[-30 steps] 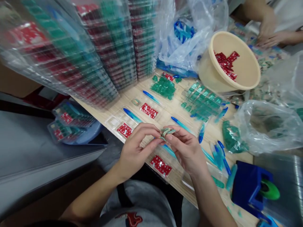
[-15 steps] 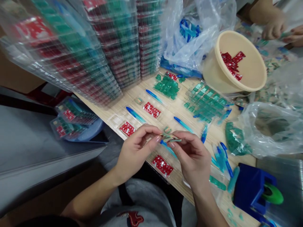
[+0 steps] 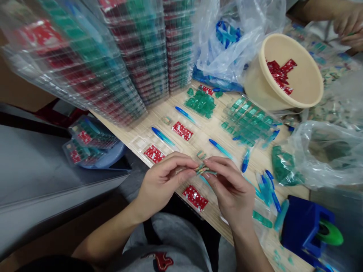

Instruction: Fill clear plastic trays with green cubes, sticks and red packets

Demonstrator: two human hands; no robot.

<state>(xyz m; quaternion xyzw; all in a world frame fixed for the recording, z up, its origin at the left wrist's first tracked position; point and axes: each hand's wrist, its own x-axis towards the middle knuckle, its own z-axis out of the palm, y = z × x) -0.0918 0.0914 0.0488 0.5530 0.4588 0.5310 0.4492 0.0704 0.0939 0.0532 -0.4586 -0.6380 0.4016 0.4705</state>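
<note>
Between my two hands are small green-and-tan pieces, flat and banded (image 3: pixel 206 171); their exact kind I cannot make out. The fingertips of my left hand (image 3: pixel 163 185) pinch them from one side, and those of my right hand (image 3: pixel 235 192) from the other. Just beyond the fingers lies a similar piece (image 3: pixel 201 155) in a clear tray. Below the hands, a red packet with white marks (image 3: pixel 195 197) sits in another clear tray, beside a blue pen partly hidden by my fingers. Further left are a second red packet (image 3: pixel 154 154) and a blue pen (image 3: pixel 163 136).
Tall stacks of filled clear trays (image 3: pixel 136 49) stand at the back left. A cream bucket (image 3: pixel 255 83) holds red packets. Green pieces (image 3: pixel 200 103) lie in a heap. At right are a plastic bag (image 3: pixel 300 147) and a blue tape dispenser (image 3: pixel 297 226). Another person's hand (image 3: pixel 350 22) is at top right.
My fingertips have drawn closer together around the banded pieces, covering more of them. The other person's hands have shifted at the top right.
</note>
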